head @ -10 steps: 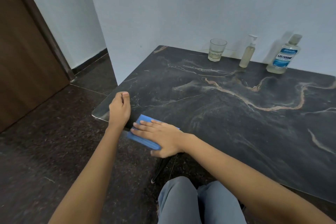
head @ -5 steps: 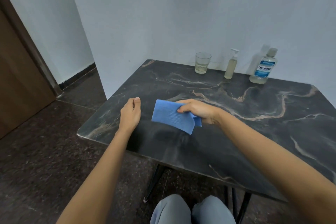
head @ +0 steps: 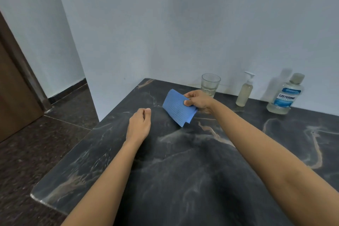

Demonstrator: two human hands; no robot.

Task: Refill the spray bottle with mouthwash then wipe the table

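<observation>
My right hand [head: 197, 102] pinches a folded blue cloth [head: 177, 107] and holds it lifted above the dark marble table [head: 183, 180], toward the back left. My left hand [head: 139, 124] hovers over the table just left of the cloth, fingers loosely curled, holding nothing. A small spray bottle [head: 244, 91] with pale liquid stands upright at the back by the wall. To its right stands the Listerine mouthwash bottle [head: 285, 95], capped.
A clear glass [head: 210, 84] with a little liquid stands at the back, partly behind my right hand. A white wall runs behind the table. A brown door [head: 12, 97] and dark floor lie to the left of the table's edge.
My right hand lifted the blue cloth from the table's near left edge and carried it toward the back. My left hand moved forward over the table too.
</observation>
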